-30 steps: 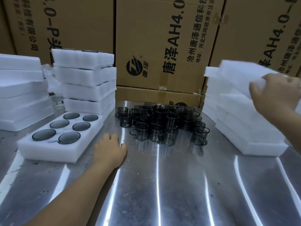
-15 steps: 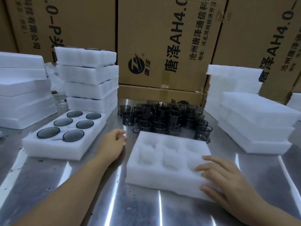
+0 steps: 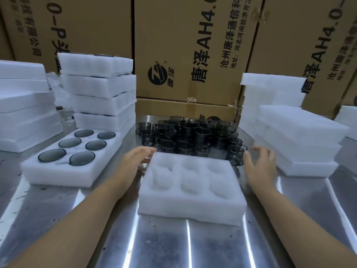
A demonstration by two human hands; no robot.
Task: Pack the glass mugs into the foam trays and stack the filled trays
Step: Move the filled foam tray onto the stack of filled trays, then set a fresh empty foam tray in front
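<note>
Empty foam tray [image 3: 191,211]: lies flat on the tabletop, in the middle and nearest the person, with six hollow pockets in two rows of three, all unfilled.
Glass mugs [image 3: 185,136]: a tight cluster of dark, smoky mugs stands upright just behind the empty tray.
Left hand [image 3: 135,161]: fingers are straight and relaxed and hold nothing; it is at the tray's far left corner, and I cannot tell whether it touches the foam.
Right hand [image 3: 260,165]: fingers are spread and lightly bent and hold nothing; it is just beside the tray's far right corner, near the outermost mugs.
Filled tray [image 3: 58,176]: lies to the left of the empty one, apart from it, with a mug seated in each of its six pockets.
Stack of trays [image 3: 100,101]: four high, directly behind the filled tray.
Foam stacks: one at the far left [image 3: 23,105], one on the right [image 3: 293,144].
Tabletop [image 3: 173,246]: shiny metal with bright streaks of reflected light.
Cardboard boxes [image 3: 193,45]: printed cartons form a wall behind everything.
</note>
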